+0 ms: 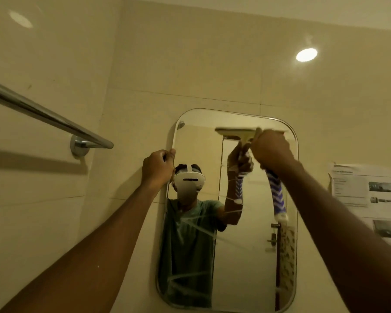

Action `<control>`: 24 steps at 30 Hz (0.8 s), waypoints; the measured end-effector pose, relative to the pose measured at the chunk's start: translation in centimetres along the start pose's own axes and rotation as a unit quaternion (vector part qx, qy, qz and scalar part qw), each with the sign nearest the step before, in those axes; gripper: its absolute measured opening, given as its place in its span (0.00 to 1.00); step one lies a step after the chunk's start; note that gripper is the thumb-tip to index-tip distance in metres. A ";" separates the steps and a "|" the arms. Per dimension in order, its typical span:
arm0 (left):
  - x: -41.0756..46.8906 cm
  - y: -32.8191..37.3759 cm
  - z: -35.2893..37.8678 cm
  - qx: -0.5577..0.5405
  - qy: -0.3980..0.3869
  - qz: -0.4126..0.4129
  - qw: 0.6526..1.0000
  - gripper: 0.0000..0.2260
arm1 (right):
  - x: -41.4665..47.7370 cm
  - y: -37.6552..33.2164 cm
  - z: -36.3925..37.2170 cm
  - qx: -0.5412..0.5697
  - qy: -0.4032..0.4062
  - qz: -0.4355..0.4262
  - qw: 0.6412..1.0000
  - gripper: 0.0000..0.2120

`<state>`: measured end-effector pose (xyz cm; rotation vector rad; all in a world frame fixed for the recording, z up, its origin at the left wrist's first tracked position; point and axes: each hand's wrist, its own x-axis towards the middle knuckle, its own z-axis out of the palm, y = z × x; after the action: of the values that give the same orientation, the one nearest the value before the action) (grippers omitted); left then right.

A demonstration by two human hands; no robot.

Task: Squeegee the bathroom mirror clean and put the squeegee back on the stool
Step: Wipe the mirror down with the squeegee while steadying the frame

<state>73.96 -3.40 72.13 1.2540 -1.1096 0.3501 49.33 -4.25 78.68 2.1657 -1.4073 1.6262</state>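
Left hand (158, 164) grips the edge of the mirror (246, 256) at about ten o'clock, fingers curled round the rim. Wet streaks cross the glass lower down. Towards one o'clock on the glass the squeegee (277, 195) lies blade-up near the top rim, its striped handle pointing to six o'clock, clenched in the right hand (272, 150). Papers (366, 188) are stuck to the wall at three o'clock.

The right hand (272, 150) hides the upper handle of the squeegee (278, 197), whose blade is a blur near the top of the mirror (246, 267). At the mirror's left edge, the left hand (157, 166) conceals its own fingertips. Right of the mirror, the paper notices (366, 188) have unreadable print and are cut by the frame. Left of it, the towel rail (43, 114) is cut off. Below it, 2 forearms run out of frame.
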 end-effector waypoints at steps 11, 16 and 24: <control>0.6 -0.6 -0.3 0.001 -0.021 0.011 1.000 0.20 | -2.5 -0.7 0.8 -0.009 0.015 0.041 0.999 0.22; 0.8 -1.0 0.0 -0.001 -0.018 0.016 1.000 0.21 | 0.2 0.6 0.6 -0.012 0.045 0.034 0.998 0.22; 0.2 -0.9 0.1 0.006 0.001 0.026 1.000 0.21 | -14.3 7.9 6.3 -0.016 -0.020 0.059 0.998 0.23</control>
<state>74.71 -3.89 71.78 1.2372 -1.1415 0.3963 48.20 -3.58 61.23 2.1471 -1.5892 1.5928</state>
